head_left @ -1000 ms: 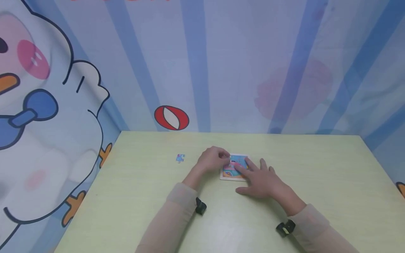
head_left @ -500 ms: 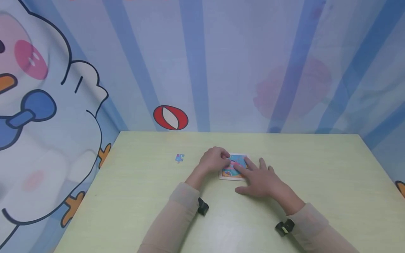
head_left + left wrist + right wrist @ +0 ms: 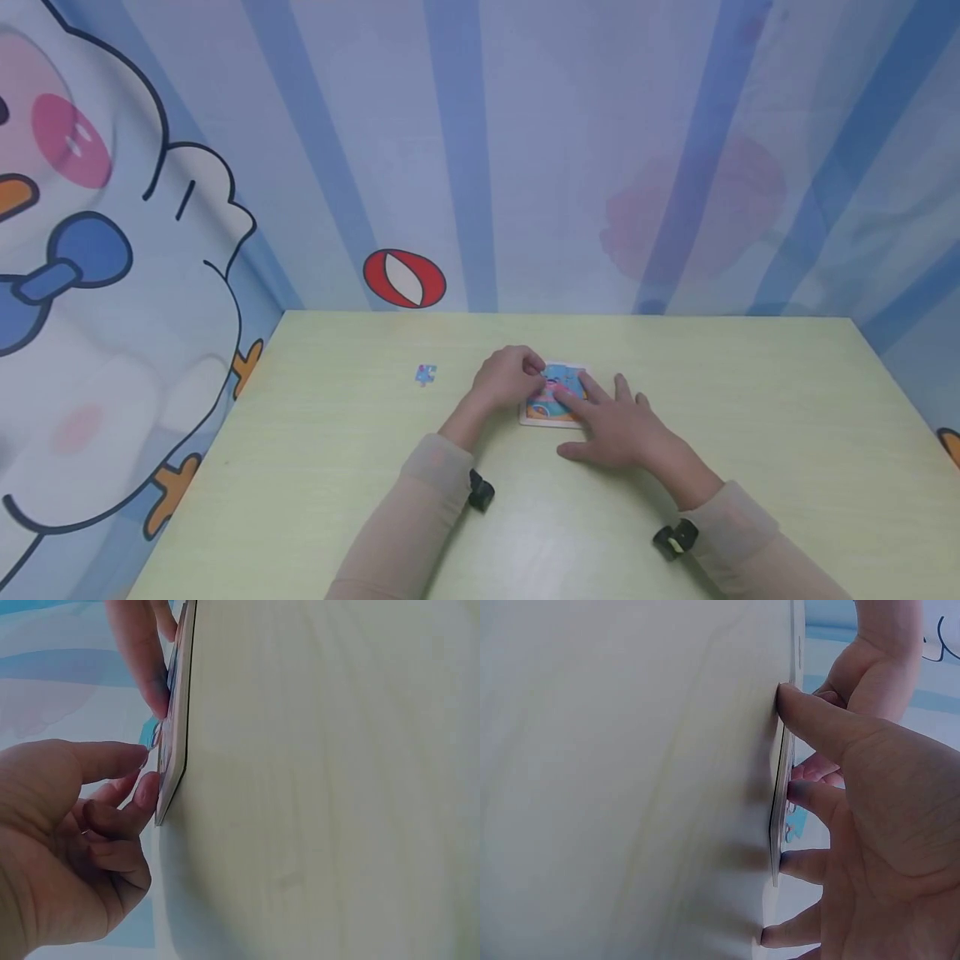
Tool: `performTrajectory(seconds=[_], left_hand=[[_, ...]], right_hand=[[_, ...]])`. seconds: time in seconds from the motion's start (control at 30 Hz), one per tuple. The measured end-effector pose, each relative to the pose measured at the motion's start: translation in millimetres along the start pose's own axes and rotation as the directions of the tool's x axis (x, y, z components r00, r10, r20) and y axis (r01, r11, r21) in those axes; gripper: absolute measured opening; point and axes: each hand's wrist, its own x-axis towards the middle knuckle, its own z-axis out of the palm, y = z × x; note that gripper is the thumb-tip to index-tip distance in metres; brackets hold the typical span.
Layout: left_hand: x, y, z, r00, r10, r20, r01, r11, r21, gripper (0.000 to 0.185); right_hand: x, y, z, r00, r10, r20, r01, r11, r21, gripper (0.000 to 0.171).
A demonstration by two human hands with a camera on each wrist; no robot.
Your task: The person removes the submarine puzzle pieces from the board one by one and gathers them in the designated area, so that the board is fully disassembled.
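The left hand [image 3: 508, 381] is held with its fingers curled inward, thumb and forefinger tips brought together in a pinch. The right hand [image 3: 618, 425] is laid flat, palm down, with its fingers [image 3: 814, 720] stretched straight and spread, their tips pressed downward. Both forearms are extended forward and angled toward each other, the fingertips nearly met.

Your left hand [image 3: 508, 379]: it has crept a touch further over the puzzle board's [image 3: 553, 407] left edge, fingertips pinching at a small piece.
Your right hand [image 3: 617, 425]: barely shifted; its fingers rest flat on the board.
Your view: drifted slightly, so the loose piece [image 3: 425, 374] sits marginally higher.
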Motion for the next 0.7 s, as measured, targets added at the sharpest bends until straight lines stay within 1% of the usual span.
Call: performTrajectory(seconds=[0.27,0.5,0.7], left_hand=[[1.8,-0.1,1.2,0.999,0.032,-0.019,-0.032,0.999,0.0,0.016],[0.4,0.5,1.5,0.999,0.021,-0.04,-0.021,1.0,0.01,0.014],[-2.4,0.2,-0.8,0.998,0.011,-0.061,-0.013,1.0,-0.025,0.014]], right_hand=[[-1.2,-1.5,-1.4,1.0,-0.008,-0.008,0.008,1.0,-0.001,0.084],[-0.8,-1.4,0.1,1.0,-0.004,-0.006,0.004,1.0,-0.003,0.085],[-0.9,-1.3,-0.3,1.0,0.0,-0.003,0.0,1.0,-0.004,0.085]])
